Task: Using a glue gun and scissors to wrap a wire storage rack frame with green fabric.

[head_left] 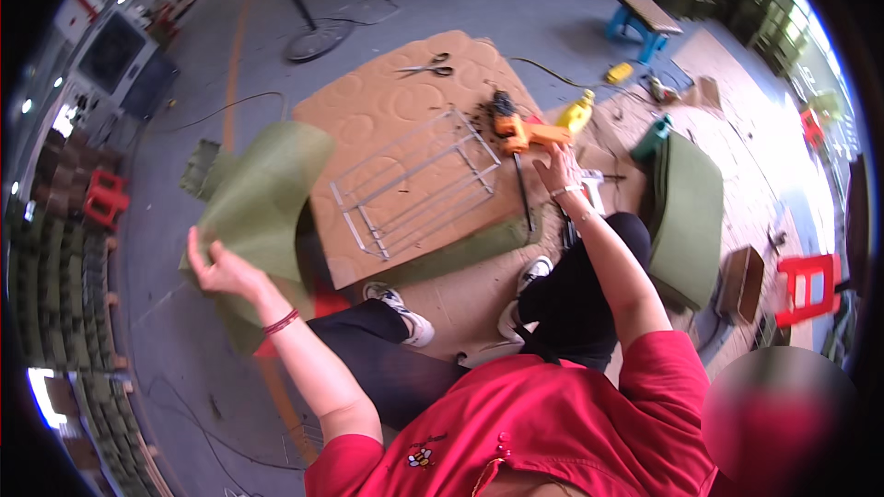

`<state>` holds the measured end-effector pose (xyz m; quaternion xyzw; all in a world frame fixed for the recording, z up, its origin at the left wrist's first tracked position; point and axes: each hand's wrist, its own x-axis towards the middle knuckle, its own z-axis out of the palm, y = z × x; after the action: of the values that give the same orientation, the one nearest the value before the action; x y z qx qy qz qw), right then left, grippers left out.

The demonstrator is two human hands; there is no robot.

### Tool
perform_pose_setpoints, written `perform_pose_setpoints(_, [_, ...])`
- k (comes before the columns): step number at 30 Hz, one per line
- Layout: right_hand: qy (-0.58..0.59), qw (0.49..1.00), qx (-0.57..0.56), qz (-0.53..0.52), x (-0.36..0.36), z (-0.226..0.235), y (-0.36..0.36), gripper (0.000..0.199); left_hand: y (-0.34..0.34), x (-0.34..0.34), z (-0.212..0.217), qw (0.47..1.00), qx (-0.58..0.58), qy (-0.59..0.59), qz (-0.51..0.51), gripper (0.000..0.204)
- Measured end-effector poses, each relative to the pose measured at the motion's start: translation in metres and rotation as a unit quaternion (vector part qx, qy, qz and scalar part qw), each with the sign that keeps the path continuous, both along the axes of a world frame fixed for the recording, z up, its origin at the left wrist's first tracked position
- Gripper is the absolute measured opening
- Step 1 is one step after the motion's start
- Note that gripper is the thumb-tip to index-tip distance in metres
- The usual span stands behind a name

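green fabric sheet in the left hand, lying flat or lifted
Lifted: the left hand grips the green fabric sheet by its edge, its surface curving upward.

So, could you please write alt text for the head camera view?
A seated person's left hand holds a green fabric sheet, while the right hand reaches an orange power tool beside a wire frame lying on a brown padded board. Scissors lie farther away.

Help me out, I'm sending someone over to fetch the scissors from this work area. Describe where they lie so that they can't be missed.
Start at the big tan cardboard sheet spread on the grey floor, the one with the wire rack lying on it. Look past the rack to the sheet's far edge: the scissors lie there alone, flat on the cardboard. They are the only small metal tool on that side; the orange power tool sits off at the right edge.
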<state>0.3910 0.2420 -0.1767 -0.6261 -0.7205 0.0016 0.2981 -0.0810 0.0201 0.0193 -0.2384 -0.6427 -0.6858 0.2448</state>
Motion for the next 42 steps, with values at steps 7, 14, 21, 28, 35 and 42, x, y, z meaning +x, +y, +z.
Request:
perform_pose_setpoints(7, [0.129,0.977,-0.164,0.051,-0.046,0.037,-0.026,0.041,-0.028,-0.006,0.016,0.998,0.054,-0.007,-0.012,0.037])
perform_pose_setpoints(14, [-0.116,0.992,-0.034,0.034,0.002,-0.001,0.037,0.047,-0.011,-0.006,-0.012,0.999,0.007,-0.028,0.026,0.045])
perform_pose_setpoints(21, [-0.214,0.975,-0.058,0.026,-0.016,0.004,0.060,0.065,-0.018,-0.019,-0.011,0.992,0.050,-0.114,-0.034,0.046])
perform_pose_setpoints(28, [0.087,0.991,-0.102,-0.005,-0.027,0.053,0.040,0.054,-0.007,-0.028,-0.022,0.993,0.071,-0.078,-0.045,0.049])
perform_pose_setpoints(35, [0.673,0.691,-0.173,0.200,0.039,0.105,-0.004,0.043,-0.002,-0.010,-0.009,0.998,-0.063,-0.016,-0.018,0.048])
perform_pose_setpoints(42, [0.687,0.648,-0.214,0.250,0.051,0.103,-0.108,0.056,0.050,-0.004,-0.048,0.937,-0.298,0.154,-0.095,0.038])
